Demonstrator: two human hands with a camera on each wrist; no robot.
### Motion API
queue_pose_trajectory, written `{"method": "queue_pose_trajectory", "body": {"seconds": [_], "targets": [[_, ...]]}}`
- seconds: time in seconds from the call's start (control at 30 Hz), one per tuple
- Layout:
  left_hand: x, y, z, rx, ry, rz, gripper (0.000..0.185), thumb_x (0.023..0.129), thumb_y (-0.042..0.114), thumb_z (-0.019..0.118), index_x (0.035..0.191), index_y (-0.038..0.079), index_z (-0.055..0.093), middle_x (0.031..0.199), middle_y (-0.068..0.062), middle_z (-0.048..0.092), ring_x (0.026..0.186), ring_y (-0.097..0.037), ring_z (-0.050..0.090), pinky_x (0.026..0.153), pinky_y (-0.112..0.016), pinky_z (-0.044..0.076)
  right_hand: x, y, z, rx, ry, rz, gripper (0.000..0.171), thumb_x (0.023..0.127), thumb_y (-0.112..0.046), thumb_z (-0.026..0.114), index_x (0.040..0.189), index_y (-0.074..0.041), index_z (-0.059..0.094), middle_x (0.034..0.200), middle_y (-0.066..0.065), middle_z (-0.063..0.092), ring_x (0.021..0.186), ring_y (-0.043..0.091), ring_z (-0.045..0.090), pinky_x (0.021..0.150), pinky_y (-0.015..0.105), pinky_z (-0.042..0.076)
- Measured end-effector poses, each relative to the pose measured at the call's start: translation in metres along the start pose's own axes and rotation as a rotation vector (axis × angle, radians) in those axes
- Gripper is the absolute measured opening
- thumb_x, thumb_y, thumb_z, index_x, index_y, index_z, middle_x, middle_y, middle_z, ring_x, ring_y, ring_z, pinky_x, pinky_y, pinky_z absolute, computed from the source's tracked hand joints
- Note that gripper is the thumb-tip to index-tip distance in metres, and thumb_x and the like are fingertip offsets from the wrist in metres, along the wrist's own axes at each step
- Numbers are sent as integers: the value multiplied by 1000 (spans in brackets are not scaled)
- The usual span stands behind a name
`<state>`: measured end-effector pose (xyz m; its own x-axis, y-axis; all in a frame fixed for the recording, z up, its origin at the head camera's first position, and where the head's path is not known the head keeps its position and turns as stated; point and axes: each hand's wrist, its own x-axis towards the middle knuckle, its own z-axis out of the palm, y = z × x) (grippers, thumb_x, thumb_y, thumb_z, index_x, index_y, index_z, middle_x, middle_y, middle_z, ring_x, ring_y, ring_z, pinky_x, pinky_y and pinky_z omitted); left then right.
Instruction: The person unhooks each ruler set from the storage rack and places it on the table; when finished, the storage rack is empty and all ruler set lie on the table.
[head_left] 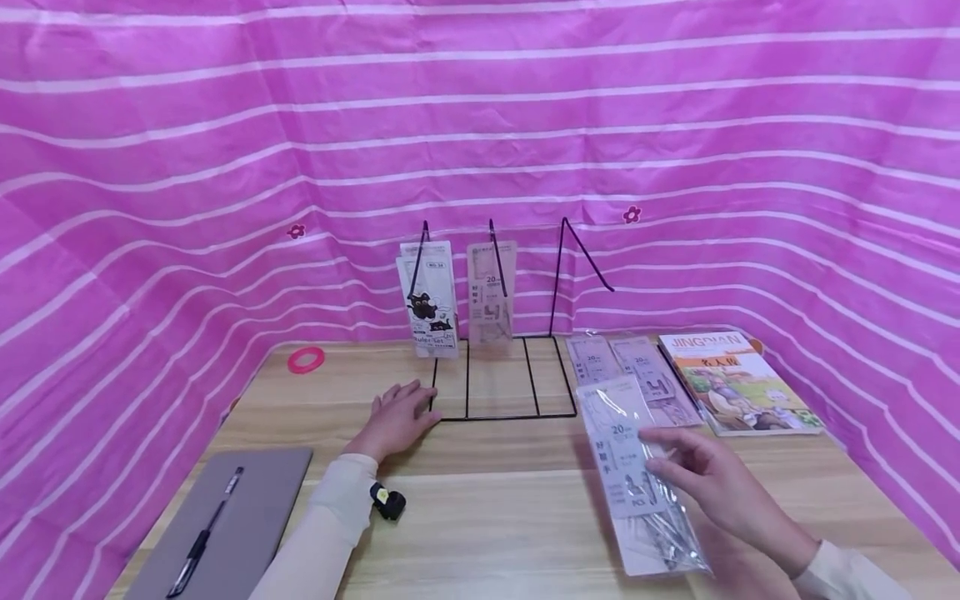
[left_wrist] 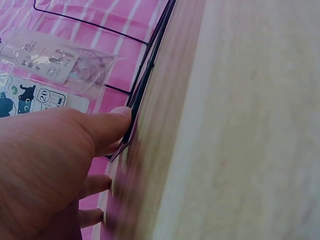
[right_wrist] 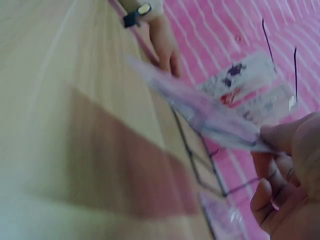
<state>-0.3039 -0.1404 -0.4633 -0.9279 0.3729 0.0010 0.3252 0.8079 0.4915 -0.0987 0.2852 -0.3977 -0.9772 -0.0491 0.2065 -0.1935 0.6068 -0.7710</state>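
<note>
I count five flat packets on this rig: two standing in the black wire rack [head_left: 502,375], two lying flat on the pale wooden tabletop [head_left: 487,517] just right of the rack, and one clear plastic packet of small metal pieces [head_left: 637,483] in my right hand [head_left: 720,487]. Of the standing pair, the white ruler-set packet with a black cat print [head_left: 429,300] leans in the leftmost slot and a translucent packet marked 20 [head_left: 491,292] stands in the next. The two flat translucent packets [head_left: 630,375] lie side by side between the rack and one illustrated book with an orange title band [head_left: 738,383]. My right hand pinches the clear packet along its right edge, fingers [head_left: 663,442] laid over its printed front and the thumb beneath; the packet is lifted off the tabletop and tilted, as the right wrist view shows it edge-on above the wood. My left hand [head_left: 397,417] rests flat on the tabletop with fingers straight and holding nothing, its fingertips touching the front left corner of the rack's base wire. Farther left I see one pink ring [head_left: 306,359], one grey folder [head_left: 232,525] and one black pen [head_left: 206,533] lying on it.
</note>
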Motion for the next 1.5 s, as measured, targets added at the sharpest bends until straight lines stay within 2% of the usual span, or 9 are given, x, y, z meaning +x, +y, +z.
{"method": "queue_pose_trajectory", "body": {"seconds": [0.13,0.43,0.6,0.73,0.9,1.13,1.23,1.37,1.5], "targets": [[-1,1,-2,-3,-4,1,54,106,40,62,154,17,54,170,-21,34,157,-56,20,124,-79,4,-8,16,-5,-69,-15,112,38,96,-21,76,132,-8,70,92,-3,68,71,6,54,59,25,50],[0,1,-4,-7,-17,-7,55,106,40,62,155,18,53,170,-22,32,158,-55,18,124,-79,2,-16,45,-11,-145,-71,235,39,96,-26,76,129,-6,72,116,8,75,80,2,60,70,22,52],[0,1,-4,-5,-16,-10,55,106,41,61,155,18,52,171,-21,32,158,-55,17,124,-79,2,-16,55,-10,-256,-64,162,33,94,-24,78,123,-9,75,106,0,75,80,-3,57,72,20,53],[0,1,-5,-8,-16,-13,55,106,41,61,156,19,52,171,-21,31,158,-55,17,124,-78,2,-15,58,-9,-367,-56,55,29,90,-20,82,117,-13,76,88,-10,63,76,-5,51,66,20,51],[0,2,-6,-16,-22,-17,56,106,41,61,156,19,51,172,-20,30,159,-54,15,125,-77,0,-14,57,-8,-457,-31,11,25,86,-25,86,108,-20,76,87,-12,56,74,-5,48,62,20,47],[1,3,-6,-14,-25,-15,56,105,41,62,156,19,52,171,-20,31,159,-54,16,125,-77,2,-4,42,-2,-354,23,32,13,94,-25,80,104,-19,75,91,-7,61,76,0,52,63,21,47],[0,3,-6,-19,-27,-17,56,105,42,62,155,19,52,171,-20,31,159,-54,16,125,-77,1,7,34,0,-323,41,-1,12,99,-28,75,107,-20,74,99,-6,66,82,3,56,67,22,50],[0,4,-7,-21,-32,-20,55,106,41,61,155,19,52,172,-20,30,159,-53,16,125,-77,2,28,27,8,-295,46,-57,19,103,-31,69,118,-19,71,115,-2,69,91,9,64,72,23,55],[0,5,-7,-11,-32,-23,55,106,42,61,156,19,52,172,-19,30,160,-52,16,125,-77,2,63,19,22,-237,11,-125,33,104,-30,68,135,-18,65,123,6,70,95,17,69,76,26,59]]}}
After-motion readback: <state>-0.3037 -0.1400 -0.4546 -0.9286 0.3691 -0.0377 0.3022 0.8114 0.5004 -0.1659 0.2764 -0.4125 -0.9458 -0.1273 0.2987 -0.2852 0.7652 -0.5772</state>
